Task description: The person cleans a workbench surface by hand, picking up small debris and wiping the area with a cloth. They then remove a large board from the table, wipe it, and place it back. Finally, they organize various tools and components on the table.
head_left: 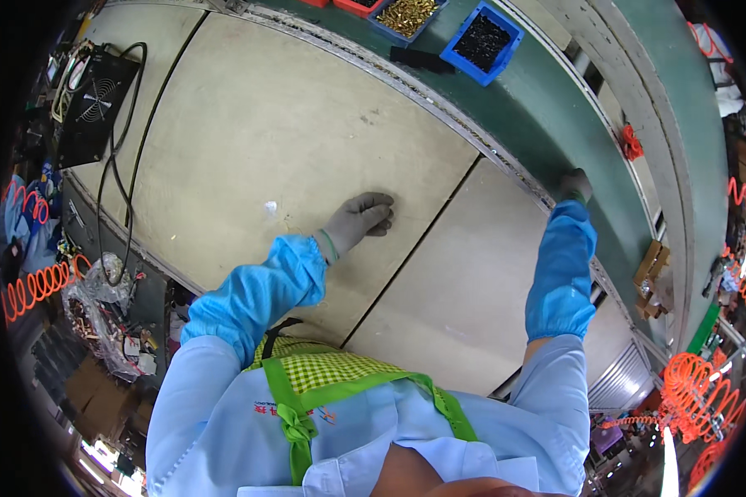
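As seen from the head: left hand (358, 219), grey-gloved, resting on the pale surface (249, 124), grip loose, fingers half curled, holding nothing visible. Just beside it, apart from the fingertips, a small white scrap (270, 207). Probably light, thin and flat, so awkward through gloves; best pinched at an edge or slid first. Right hand (574, 184) set on the metal rail (506, 161) beside the green belt (547, 108); cannot tell its grip.

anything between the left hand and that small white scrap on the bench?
Nothing visible. The left hand rests flat on the beige worktop; the white scrap lies on bare surface just to its left, apart from the glove. The right hand is at the conveyor edge.
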A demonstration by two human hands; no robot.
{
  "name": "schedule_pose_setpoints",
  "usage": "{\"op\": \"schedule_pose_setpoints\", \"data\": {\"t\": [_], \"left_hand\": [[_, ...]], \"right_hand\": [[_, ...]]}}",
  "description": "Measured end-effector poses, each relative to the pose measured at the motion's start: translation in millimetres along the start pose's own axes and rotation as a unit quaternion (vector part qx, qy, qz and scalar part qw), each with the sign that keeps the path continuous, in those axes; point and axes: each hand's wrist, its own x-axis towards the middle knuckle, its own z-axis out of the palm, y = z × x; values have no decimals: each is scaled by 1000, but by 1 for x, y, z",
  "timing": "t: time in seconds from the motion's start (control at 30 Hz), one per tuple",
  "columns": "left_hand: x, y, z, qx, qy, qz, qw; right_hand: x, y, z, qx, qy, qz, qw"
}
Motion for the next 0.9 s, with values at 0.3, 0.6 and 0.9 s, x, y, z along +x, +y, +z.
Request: {"op": "schedule_pose_setpoints", "data": {"t": [0.3,0.6,0.9], "left_hand": [[15,20,24,-251,-5,-76,965],[55,26,-77,-303,-126,40,944],[133,231,-150,509,380,306,709]], "right_hand": [[-138,-121,-61,118,-21,-317,941],[-218,-255,-67,200,33,-570,796],[-153,-334,-43,-94,103,-432,891]]}}
